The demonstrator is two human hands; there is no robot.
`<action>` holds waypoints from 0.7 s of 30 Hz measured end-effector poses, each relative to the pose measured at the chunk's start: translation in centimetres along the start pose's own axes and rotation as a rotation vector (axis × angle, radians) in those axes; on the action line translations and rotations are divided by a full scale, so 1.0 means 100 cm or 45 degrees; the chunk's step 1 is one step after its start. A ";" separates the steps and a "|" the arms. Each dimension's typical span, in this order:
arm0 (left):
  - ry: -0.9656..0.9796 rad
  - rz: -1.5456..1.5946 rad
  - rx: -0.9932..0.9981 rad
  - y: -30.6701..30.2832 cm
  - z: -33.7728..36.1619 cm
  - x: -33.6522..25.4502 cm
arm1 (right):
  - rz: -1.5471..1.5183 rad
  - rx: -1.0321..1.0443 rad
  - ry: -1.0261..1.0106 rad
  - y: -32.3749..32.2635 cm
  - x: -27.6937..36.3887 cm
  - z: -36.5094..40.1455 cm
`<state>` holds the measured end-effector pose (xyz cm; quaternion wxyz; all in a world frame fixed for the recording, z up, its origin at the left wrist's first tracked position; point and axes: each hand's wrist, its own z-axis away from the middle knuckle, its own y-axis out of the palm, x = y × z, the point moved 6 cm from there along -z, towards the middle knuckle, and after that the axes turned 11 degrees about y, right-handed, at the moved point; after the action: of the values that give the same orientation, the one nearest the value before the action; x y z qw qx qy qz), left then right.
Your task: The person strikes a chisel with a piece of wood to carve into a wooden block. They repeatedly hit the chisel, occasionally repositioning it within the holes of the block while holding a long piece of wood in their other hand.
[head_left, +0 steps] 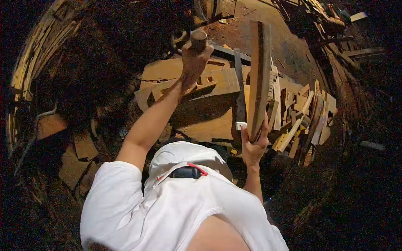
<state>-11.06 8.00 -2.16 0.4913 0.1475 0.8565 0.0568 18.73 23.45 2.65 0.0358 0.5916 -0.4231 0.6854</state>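
My left hand point(194, 60) is closed around a short brown cylinder point(199, 38) that looks like wood; its round end faces up, and the rest is hidden in my fingers. My right hand point(254, 148) grips the near end of a long, thick wooden board point(259, 75), with thumb and fingers on either side. The board stands tilted up, pointing away from me. Just left of it is a handsaw point(240, 90) with a toothed blade and a white piece at its near end. Beneath my left hand lies a wooden block with cut mortises point(209, 81).
Offcuts and short wood pieces point(299, 113) are heaped to the right of the board. Long strips of timber point(42, 54) stand at the far left. Beyond the work area is a brown dirt floor point(289, 46). The edges of the view are very dark.
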 end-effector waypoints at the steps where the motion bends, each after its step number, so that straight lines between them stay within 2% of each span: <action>1: -0.015 0.039 0.028 0.004 0.002 -0.003 | -0.002 -0.001 -0.013 0.000 -0.001 0.000; 3: -0.033 0.078 0.054 0.013 0.004 -0.010 | -0.001 0.001 -0.025 0.001 -0.001 -0.001; 5: 0.035 -0.059 0.034 0.019 0.003 -0.023 | 0.089 -0.041 -0.155 0.000 0.005 -0.001; 9: 0.029 -0.225 0.088 0.018 0.003 -0.023 | 0.062 0.007 -0.087 0.005 0.003 -0.001; 11: -0.144 -0.250 0.169 0.021 0.010 -0.023 | 0.165 -0.017 -0.174 0.004 0.007 -0.001; 12: -0.147 -0.251 0.172 0.023 0.012 -0.023 | 0.165 -0.018 -0.169 0.003 0.007 -0.003; 14: 0.016 -0.251 0.104 0.023 0.013 -0.028 | 0.117 0.000 -0.167 0.005 0.006 -0.005; 17: -0.079 -0.230 0.231 0.024 0.014 -0.031 | 0.062 0.032 -0.116 0.010 0.001 -0.009; 21: -0.007 -0.291 0.304 0.026 0.017 -0.031 | 0.109 0.024 -0.162 0.010 0.013 -0.012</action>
<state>-7.66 9.46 0.18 0.4758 0.1064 0.8671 -0.1021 16.86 22.94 3.25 -0.0262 0.6156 -0.4430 0.6512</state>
